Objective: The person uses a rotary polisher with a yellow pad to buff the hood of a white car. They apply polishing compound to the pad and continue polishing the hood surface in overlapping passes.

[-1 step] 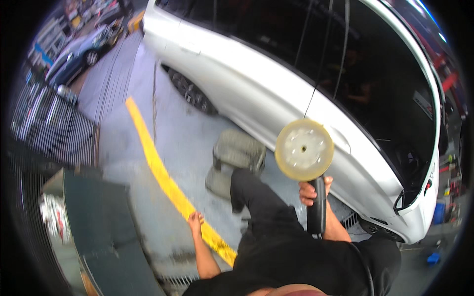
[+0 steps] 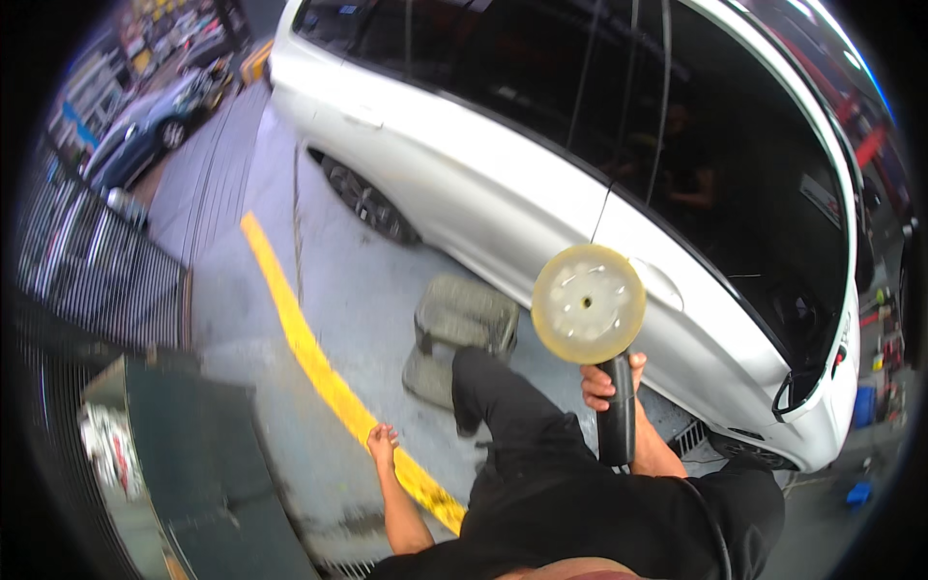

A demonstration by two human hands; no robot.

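My right hand (image 2: 604,385) grips the black handle of a power polisher (image 2: 615,416), its round yellowish backing plate (image 2: 588,300) turned up toward me beside the front door of a white car (image 2: 464,155); a cord runs down over my dark clothing. My left hand (image 2: 384,440) hangs empty above a yellow floor stripe (image 2: 319,356), fingers loosely curled and apart. A grey plastic step stool (image 2: 466,307) stands on the floor beside the car, with my dark-trousered leg in front of it.
A dark green cabinet (image 2: 193,464) is at lower left, a slatted metal shutter (image 2: 97,251) above it. Another car (image 2: 150,130) is parked at upper left. A blue object (image 2: 858,493) lies on the floor at right. A floor drain (image 2: 688,440) shows beside the white car.
The whole view has shifted slightly, so car, stool and polisher appear a little lower. My hands keep much the same pose.
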